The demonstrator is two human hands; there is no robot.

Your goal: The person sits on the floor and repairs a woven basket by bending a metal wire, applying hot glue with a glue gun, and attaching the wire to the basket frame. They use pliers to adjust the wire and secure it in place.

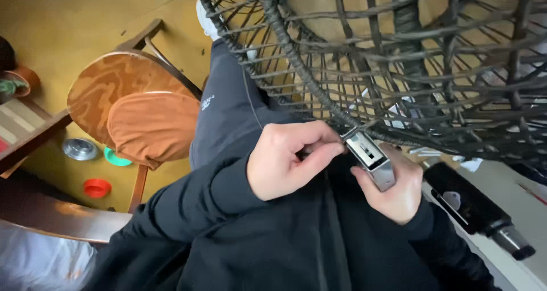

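1. Dark sleeves [188,211] are filling the bottom of the view nearest the camera, and both hands are meeting just past their cuffs, over the lap.
2. Between the two hands a small silver metal case [373,159] with a dark window on its face is lying; its long axis is running from the upper left, by the left fingertips, down to the lower right, into the right palm.
3. Gripping it from beneath, the right hand [393,191] is cradling the case's lower end, fingers curled around the far side and thumb along the near edge.
4. Pinching at the upper end, the left hand [290,157] is closing thumb and bent forefinger on the case's top corner or a small part there; what exactly sits between those fingertips is too small to tell.
5. Both hands are touching the case, the right one carrying it, the left one only at its tip.
6. Just beyond the left fingertips the dark woven wicker frame [319,80] is passing, near or touching the case's top.
7. Right of the right hand, apart from it, a black device [473,205] is lying on a pale surface.
8. Well to the left of the left hand, a wooden chair with an orange cushion [151,123] is standing on the yellow floor [85,17].
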